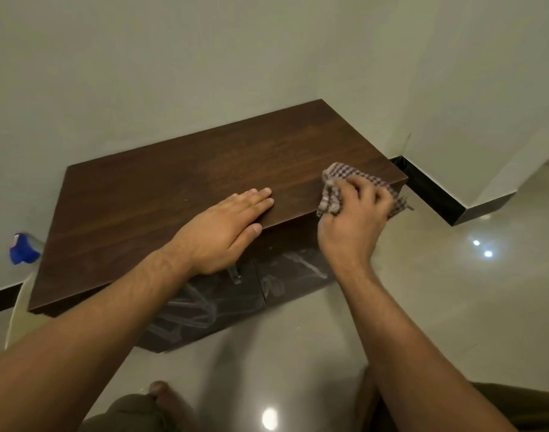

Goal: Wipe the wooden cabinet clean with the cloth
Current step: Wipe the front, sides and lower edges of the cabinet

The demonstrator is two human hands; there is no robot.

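Note:
A low, dark brown wooden cabinet [161,194] stands against the pale wall, and I look down on its flat top. My left hand [226,229] lies flat with straight fingers on the top's front edge, near the middle. My right hand [351,219] grips a bunched brown-and-white checked cloth [341,179] at the top's front right corner, where part of the cloth hangs over the edge. The cabinet's front doors show pale smeared streaks below my hands.
A spray bottle with a blue and white head [22,247] stands on the floor left of the cabinet. Glossy beige floor tiles [438,291] spread to the right and front. A black skirting [435,191] runs along the wall on the right. My knees show at the bottom.

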